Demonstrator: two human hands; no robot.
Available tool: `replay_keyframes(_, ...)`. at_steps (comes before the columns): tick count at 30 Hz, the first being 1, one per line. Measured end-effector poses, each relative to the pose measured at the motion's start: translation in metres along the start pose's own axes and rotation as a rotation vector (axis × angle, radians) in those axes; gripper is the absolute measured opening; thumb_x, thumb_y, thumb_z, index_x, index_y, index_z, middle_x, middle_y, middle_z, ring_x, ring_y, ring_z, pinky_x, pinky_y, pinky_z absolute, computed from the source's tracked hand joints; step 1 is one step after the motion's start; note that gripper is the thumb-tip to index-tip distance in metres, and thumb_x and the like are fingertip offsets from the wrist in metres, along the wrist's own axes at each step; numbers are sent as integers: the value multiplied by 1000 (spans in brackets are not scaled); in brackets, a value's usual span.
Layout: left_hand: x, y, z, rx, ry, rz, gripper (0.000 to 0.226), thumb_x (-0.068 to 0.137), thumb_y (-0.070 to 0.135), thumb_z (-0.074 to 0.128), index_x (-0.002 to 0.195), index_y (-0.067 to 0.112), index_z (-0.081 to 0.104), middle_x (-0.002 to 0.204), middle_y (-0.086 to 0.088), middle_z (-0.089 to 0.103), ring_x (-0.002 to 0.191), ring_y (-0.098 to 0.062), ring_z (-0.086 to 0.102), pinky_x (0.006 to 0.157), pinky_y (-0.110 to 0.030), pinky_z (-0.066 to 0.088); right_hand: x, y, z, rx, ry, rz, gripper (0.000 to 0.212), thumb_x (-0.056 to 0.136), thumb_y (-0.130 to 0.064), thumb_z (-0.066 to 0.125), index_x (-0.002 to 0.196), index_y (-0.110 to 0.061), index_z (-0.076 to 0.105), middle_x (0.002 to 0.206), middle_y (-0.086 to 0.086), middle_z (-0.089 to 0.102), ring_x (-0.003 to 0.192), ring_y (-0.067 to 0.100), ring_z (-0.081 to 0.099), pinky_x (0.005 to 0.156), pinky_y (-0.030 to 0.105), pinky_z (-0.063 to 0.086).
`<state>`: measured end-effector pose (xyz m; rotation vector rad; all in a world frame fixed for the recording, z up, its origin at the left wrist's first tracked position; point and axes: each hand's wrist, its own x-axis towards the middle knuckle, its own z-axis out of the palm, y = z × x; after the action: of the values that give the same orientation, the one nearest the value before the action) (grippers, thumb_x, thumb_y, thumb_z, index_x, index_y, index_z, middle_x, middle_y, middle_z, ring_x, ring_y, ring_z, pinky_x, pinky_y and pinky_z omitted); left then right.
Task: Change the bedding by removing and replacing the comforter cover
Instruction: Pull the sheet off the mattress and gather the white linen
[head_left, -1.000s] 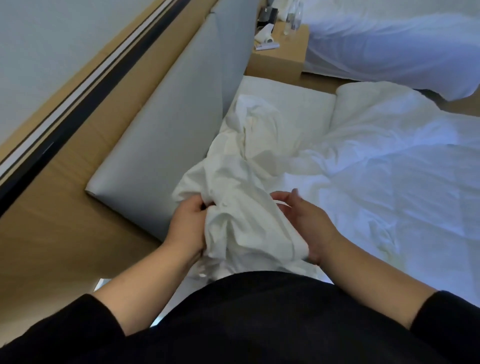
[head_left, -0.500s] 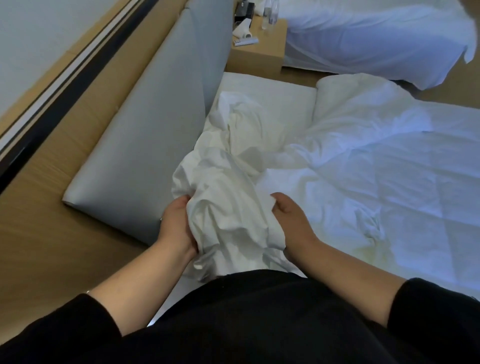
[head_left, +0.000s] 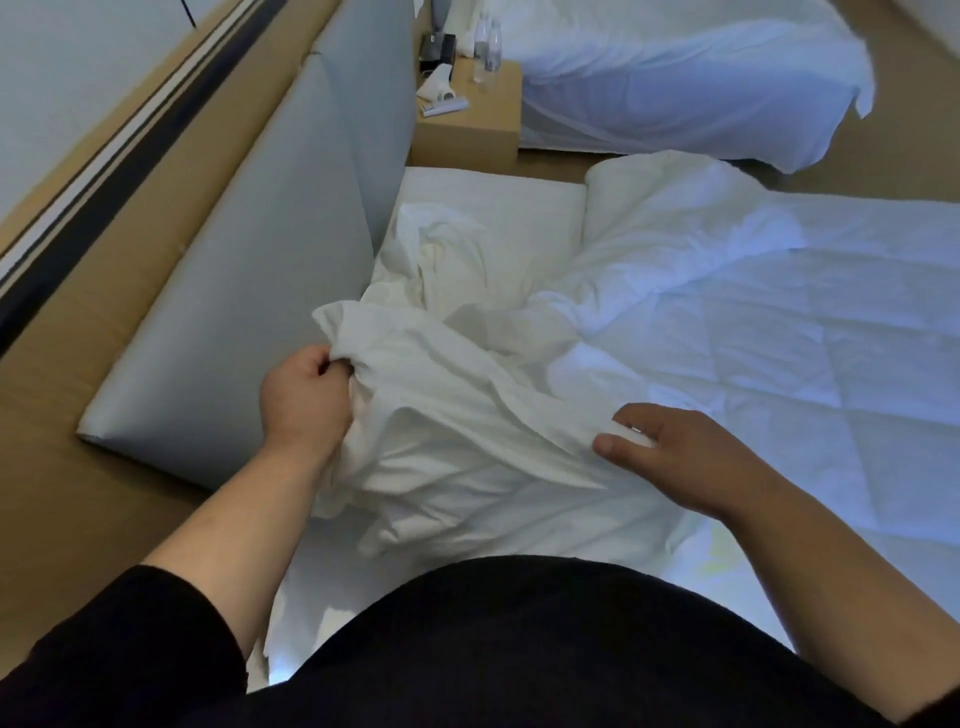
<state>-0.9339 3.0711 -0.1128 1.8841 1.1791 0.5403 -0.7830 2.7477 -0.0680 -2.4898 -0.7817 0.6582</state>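
At the head end of the bed, the white comforter cover (head_left: 467, 415) lies bunched on the quilted comforter (head_left: 779, 338). I see my left hand (head_left: 304, 400) gripping its edge, my right hand (head_left: 670, 447) pinching a fold beside the grey headboard (head_left: 270, 270).

The comforter cover (head_left: 467, 415) is thin white cloth, matt and heavily creased. To its right, the comforter (head_left: 779, 338) is soft white quilted fabric with stitched diagonal lines. On the left, the headboard (head_left: 260, 270) looks like smooth grey padded upholstery, faintly sheened. The far nightstand (head_left: 467, 130) is matt light wood.
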Motion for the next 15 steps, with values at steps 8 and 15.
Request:
replay_keyframes(8,-34,38,11,99,-119,447,21,93,25,53,79,19,67,67,13,60,67,-10,52,56,-22,35,-22,43,31,-244,-433,35,32,95,-59,44,76,-42,63,90,-16,60,93,11,59,81,27,46)
replay_keyframes(15,-84,36,0,139,-325,631,24,90,21,51,74,32,64,68,22,55,73,1,52,66,-7,36,7,-37,33,434,-253,-220,35,81,-54,65,104,-77,50,103,-58,49,98,-28,49,77,6,44)
